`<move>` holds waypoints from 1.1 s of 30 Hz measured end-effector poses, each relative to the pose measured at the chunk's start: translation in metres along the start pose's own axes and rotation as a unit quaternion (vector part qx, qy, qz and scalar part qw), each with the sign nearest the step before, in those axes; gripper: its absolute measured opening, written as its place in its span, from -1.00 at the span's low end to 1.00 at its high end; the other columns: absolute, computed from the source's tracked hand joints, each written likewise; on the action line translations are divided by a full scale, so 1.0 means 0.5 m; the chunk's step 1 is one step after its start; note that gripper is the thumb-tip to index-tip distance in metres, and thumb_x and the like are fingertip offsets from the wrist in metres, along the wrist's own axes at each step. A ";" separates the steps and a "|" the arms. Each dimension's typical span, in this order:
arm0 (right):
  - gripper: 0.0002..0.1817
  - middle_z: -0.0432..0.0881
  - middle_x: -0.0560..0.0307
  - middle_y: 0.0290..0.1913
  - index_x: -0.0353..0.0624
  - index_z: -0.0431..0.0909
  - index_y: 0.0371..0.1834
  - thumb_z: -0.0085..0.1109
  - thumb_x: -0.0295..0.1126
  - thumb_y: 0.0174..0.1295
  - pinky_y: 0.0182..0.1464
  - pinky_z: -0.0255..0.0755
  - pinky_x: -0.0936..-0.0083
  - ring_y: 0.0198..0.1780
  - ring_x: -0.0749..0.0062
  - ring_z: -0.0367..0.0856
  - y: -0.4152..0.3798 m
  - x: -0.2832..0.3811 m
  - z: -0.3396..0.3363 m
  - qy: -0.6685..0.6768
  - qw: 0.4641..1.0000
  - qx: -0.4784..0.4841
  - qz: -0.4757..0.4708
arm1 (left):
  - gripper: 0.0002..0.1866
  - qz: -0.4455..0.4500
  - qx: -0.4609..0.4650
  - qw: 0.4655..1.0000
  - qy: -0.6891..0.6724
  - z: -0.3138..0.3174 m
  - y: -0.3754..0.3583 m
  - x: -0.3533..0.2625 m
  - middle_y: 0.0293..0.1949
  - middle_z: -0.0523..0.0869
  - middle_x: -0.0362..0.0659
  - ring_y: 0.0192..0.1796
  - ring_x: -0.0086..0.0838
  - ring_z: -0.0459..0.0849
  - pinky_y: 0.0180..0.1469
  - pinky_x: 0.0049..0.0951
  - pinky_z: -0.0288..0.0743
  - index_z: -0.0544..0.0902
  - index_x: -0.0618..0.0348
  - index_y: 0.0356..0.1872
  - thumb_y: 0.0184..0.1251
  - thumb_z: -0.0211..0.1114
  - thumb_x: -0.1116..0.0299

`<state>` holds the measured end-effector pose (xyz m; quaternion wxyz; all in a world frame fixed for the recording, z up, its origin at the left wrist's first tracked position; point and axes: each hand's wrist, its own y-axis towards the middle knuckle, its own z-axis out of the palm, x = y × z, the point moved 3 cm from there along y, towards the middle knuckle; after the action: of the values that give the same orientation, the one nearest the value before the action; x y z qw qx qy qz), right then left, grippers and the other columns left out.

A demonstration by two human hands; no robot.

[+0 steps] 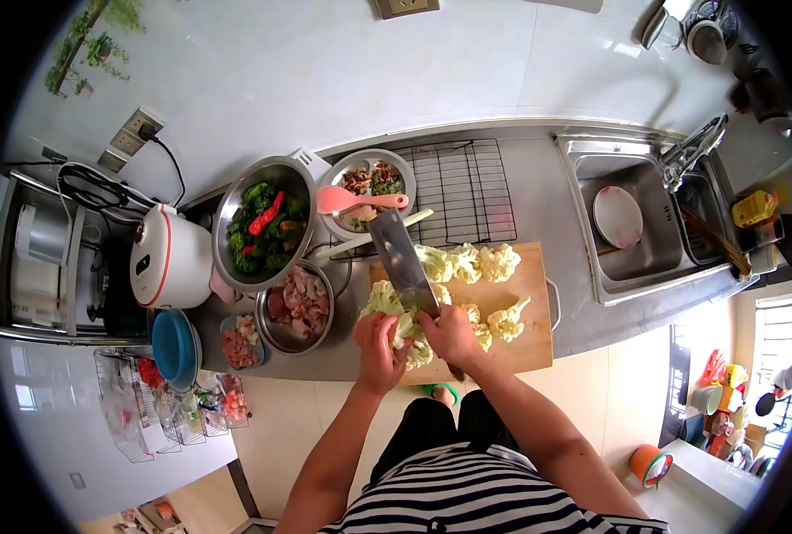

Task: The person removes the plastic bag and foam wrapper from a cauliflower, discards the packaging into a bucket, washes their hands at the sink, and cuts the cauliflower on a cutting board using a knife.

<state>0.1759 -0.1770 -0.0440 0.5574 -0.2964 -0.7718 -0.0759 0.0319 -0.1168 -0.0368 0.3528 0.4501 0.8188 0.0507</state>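
Note:
My right hand is closed around a cleaver, whose wide blade points up and to the left. The blade lies against the cauliflower at the left side of the wooden cutting board. My left hand has its fingers curled around that cauliflower, close to the blade's lower end. Cut cauliflower florets are spread along the back and right of the board. Part of the cauliflower is hidden by my hands and the blade.
Behind the board are a wire rack and a plate of chopped seasonings with a pink spoon. Left stand bowls of green peppers and raw meat, plus a rice cooker. A sink holding a plate is at right.

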 end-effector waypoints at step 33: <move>-0.69 0.55 -0.34 -0.54 -0.44 0.52 -0.45 0.11 -0.30 0.15 -0.36 0.46 0.18 -0.42 -0.19 0.57 -0.049 0.009 -0.004 0.055 0.995 -0.015 0.081 | -0.49 -0.121 -0.127 0.985 0.003 0.050 0.013 -0.017 0.01 0.33 0.10 0.07 -0.01 0.28 0.14 -0.13 0.07 0.29 0.26 0.14 0.20 0.25 0.39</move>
<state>0.1631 -0.1961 -0.0339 0.5985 -0.3619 -0.7123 -0.0579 0.0549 -0.1254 -0.0483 0.4083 0.2993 0.8551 0.1120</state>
